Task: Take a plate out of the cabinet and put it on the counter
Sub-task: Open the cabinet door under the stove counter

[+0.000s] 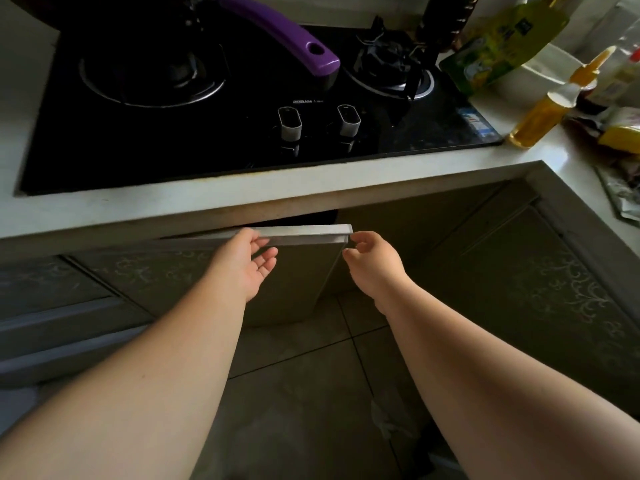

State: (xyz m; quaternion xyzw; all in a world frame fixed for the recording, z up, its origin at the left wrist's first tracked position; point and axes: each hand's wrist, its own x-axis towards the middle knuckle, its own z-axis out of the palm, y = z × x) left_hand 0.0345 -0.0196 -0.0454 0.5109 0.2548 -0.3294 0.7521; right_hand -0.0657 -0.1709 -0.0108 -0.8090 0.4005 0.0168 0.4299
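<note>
The grey cabinet door (298, 296) under the stove stands partly swung out toward me, with a dark gap behind its top edge. My left hand (246, 265) rests against the door's front just below the top edge, palm turned right, fingers apart and holding nothing. My right hand (374, 263) is at the door's free upper corner, fingers loosely curled, thumb and forefinger touching the edge. No plate is in view; the cabinet's inside is hidden by the door and the white counter (207, 199).
A black gas stove (242, 140) fills the counter above, with a purple pan handle (277, 26) over it. An oil bottle (550, 109), a green pouch (502, 39) and packets crowd the right counter. Drawers (52, 323) sit left, a closed patterned door (519, 289) right, tiled floor (311, 375) below.
</note>
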